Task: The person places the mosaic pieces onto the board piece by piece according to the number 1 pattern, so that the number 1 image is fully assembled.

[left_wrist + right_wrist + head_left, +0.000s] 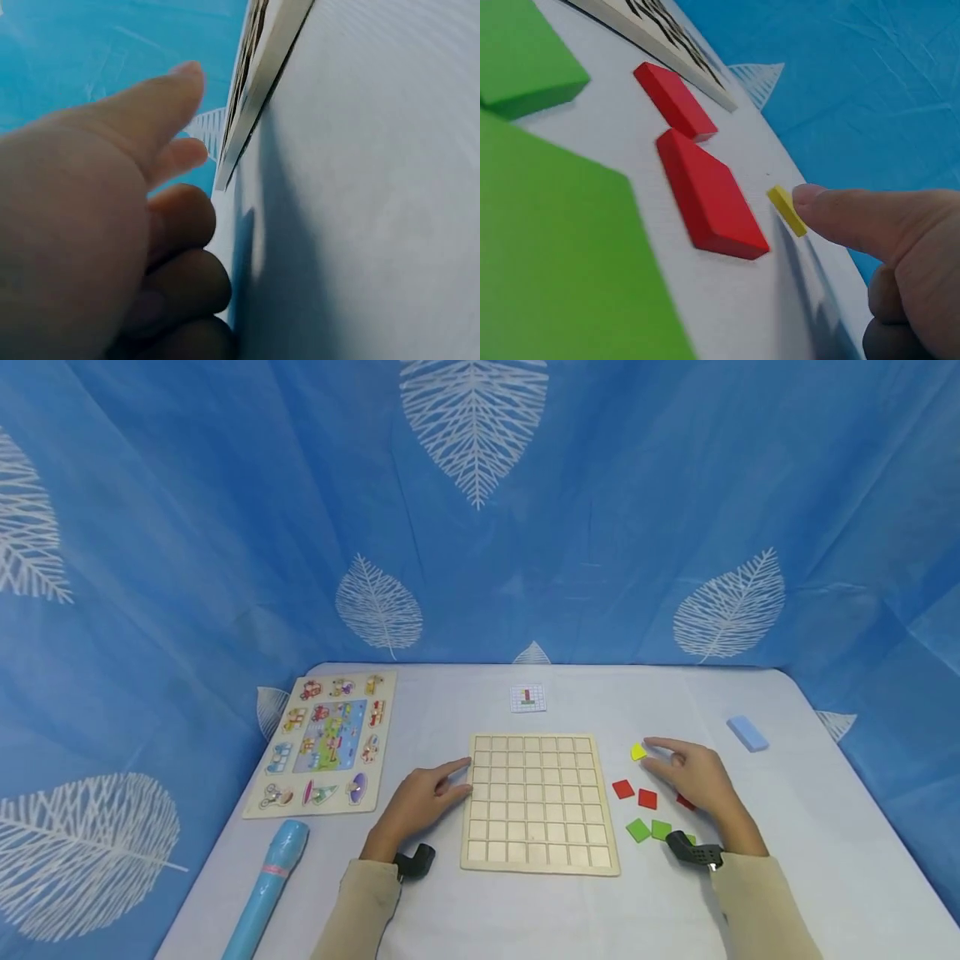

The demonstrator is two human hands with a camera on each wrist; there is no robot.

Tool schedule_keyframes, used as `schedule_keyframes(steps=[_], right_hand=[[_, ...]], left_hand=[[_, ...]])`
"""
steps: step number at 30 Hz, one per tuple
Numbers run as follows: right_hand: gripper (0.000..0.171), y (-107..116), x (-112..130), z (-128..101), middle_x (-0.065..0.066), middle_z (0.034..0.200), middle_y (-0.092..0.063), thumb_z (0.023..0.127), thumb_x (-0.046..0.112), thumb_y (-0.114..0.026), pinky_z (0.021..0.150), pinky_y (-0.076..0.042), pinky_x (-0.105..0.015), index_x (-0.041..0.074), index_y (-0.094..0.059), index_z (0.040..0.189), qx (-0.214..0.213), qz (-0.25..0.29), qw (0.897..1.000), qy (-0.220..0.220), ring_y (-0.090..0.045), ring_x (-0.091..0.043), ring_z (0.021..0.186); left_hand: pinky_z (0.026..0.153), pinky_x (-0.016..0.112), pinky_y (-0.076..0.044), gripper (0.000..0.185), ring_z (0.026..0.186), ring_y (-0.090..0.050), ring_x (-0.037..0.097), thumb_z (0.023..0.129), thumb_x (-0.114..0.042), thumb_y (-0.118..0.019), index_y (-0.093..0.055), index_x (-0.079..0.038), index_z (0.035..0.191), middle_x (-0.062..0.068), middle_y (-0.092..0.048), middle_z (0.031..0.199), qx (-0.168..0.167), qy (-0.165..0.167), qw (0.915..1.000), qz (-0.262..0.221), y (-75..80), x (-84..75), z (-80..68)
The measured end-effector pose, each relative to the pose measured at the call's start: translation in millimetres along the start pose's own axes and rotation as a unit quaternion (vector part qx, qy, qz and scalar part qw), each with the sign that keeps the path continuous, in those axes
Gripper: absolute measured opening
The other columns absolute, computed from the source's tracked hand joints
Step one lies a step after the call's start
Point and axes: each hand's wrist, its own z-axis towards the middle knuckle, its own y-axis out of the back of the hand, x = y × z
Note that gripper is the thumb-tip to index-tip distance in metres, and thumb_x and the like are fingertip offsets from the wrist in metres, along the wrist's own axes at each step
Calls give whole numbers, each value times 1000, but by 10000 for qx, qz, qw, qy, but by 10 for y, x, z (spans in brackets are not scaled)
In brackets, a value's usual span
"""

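A wooden grid board (540, 802) lies in the middle of the white table (810, 827), its cells bare. My left hand (450, 781) rests on the table at the board's left edge, with index finger and thumb touching that edge; the left wrist view shows the hand (90, 225) close to the board's rim (255, 97). To the right, my right hand (648, 753) pinches a small yellow tile (638, 752) between index finger and thumb. The yellow tile (787, 211) is tilted at a fingertip (832, 210). Red tiles (623, 789) (712, 199) and green tiles (638, 830) (525, 60) lie beside it.
A colourful peg puzzle (326, 743) lies at the left, with a blue tube (268, 885) in front of it. A small pattern card (528, 697) sits behind the board. A light blue block (747, 732) is at the far right. Blue leaf-print cloth surrounds the table.
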Motion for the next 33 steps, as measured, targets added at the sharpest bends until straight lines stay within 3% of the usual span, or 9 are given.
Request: schedule_keyframes(steps=[14, 24, 33], right_hand=[[52, -90, 91, 40, -1, 58, -40, 93, 35, -77, 50, -29, -32, 9, -66, 136, -207, -574, 9980, 147, -37, -20, 54], [51, -108, 105, 53, -2, 59, -42, 94, 37, -75, 50, -30, -32, 10, -66, 136, -222, -654, 9976, 34, -39, -20, 54], [50, -145, 118, 4, -3, 59, -42, 93, 36, -77, 51, -33, -31, 8, -67, 134, -245, -540, 9980, -218, -42, -21, 55]], left_hand=[[53, 25, -31, 50, 50, -29, 3, 93, -45, -75, -66, -27, 139, -13, -37, 55, 24, -217, 9995, 223, -14, 1, 14], [54, 25, -31, 51, 51, -31, 3, 93, -46, -75, -66, -27, 140, -14, -38, 55, 39, -82, 9997, 237, -23, 1, 14], [53, 25, -31, 52, 50, -33, 3, 93, -45, -75, -66, -24, 139, -14, -41, 55, 13, -182, 9995, 265, -27, 10, -16]])
